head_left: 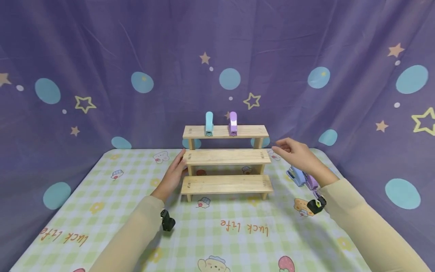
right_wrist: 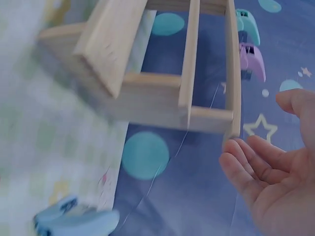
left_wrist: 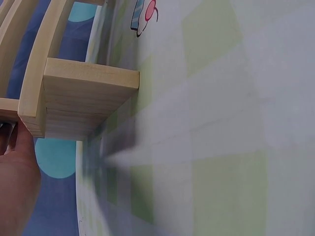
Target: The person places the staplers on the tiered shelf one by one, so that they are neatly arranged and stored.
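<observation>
Right grip [head_left: 297,155]: holds nothing; fingers loosely bent, thumb apart from them. It hangs above the tabletop [head_left: 115,204], just beside the right end of the rack [head_left: 225,156].
Left grip [head_left: 172,175]: touches the rack's left end, by the middle shelf [head_left: 242,156]; whether the fingers curl round the wood I cannot tell, as their tips are partly hidden.
Rack: pale wood, three steps, upright on the tabletop between the two grips.
Top shelf [head_left: 221,131]: its right end lies near the right grip's fingertips, a little above them; its left end is up and to the right of the left grip.
Purple stapler [head_left: 233,124]: on the top shelf, to the left of the right grip and well apart from it.
Turquoise stapler [head_left: 209,124]: also on the top shelf, farther left of the right grip, beyond the purple one.
Bottom shelf [head_left: 227,185]: to the right of the left grip and lower than it.
Blue stapler [head_left: 297,176]: on the tabletop, below the right grip and near its wrist.
Lower purple stapler [head_left: 311,182]: just beside the blue one, partly hidden by the right wrist.
Wrist cameras [head_left: 167,222]: black, one behind each grip, by the pale sleeves [head_left: 136,230].
Curtain [head_left: 272,37]: purple, with stars and blue ovals, beyond both grips and the rack.
</observation>
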Demonstrator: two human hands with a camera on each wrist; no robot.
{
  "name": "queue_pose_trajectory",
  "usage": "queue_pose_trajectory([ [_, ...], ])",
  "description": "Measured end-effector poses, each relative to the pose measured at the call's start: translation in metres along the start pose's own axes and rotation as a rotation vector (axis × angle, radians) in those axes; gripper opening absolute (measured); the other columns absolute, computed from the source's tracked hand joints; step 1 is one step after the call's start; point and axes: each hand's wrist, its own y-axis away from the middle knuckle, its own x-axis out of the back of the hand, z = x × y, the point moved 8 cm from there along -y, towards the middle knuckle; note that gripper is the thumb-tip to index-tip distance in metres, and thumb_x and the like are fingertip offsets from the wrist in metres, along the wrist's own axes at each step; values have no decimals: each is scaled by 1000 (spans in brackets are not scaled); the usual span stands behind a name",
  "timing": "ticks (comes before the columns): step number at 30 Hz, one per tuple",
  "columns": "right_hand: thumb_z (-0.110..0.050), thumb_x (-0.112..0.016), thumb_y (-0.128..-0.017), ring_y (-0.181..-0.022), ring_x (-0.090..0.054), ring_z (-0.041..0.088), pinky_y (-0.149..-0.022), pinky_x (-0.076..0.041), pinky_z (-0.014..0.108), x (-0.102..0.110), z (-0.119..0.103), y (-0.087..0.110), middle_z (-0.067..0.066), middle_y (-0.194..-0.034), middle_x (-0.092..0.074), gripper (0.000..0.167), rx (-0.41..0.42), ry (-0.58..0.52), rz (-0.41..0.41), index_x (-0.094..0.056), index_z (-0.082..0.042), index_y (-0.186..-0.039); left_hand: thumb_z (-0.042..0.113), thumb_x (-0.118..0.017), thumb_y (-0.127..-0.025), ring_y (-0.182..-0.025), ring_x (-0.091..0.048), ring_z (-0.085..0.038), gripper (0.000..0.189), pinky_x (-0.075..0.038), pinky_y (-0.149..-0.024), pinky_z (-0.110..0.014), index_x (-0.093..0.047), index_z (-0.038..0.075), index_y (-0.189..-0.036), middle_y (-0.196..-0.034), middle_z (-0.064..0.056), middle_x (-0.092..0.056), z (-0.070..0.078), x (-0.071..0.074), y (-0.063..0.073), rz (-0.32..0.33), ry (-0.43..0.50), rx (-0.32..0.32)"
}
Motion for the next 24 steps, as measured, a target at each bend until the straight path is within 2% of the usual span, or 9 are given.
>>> queue_pose_trajectory([
  [10, -50, -51, -103, -110, -61, 37, -88, -54, 55, 15, 42, 35, 23, -125, -62, 62, 6, 64, 24, -53, 1, -140, 39, -33, -111, -147, -27, -30, 57, -30, -119, -46, -10, 31, -162, -167, -3, -10, -2, 2, 0, 17, -27, 31],
  [17, -50, -51, -103, -112, -60, 40, -85, -54, 54, 22, 77, 56, 25, -127, -61, 63, -70, 88, 10, -51, 1, -141, 32, -31, -112, -148, -25, -33, 57, -27, -120, -49, -7, 27, -163, -167, -7, -9, -1, 1, 0, -2, -4, 34],
  [24, -51, -50, -103, -112, -58, 43, -81, -56, 53, 31, 106, 74, 29, -128, -59, 66, -131, 92, 27, -50, 3, -140, 30, -30, -112, -147, -26, -32, 56, -29, -120, -46, -9, 22, -163, -167, -9, -11, 3, 0, 1, 30, -22, -3],
])
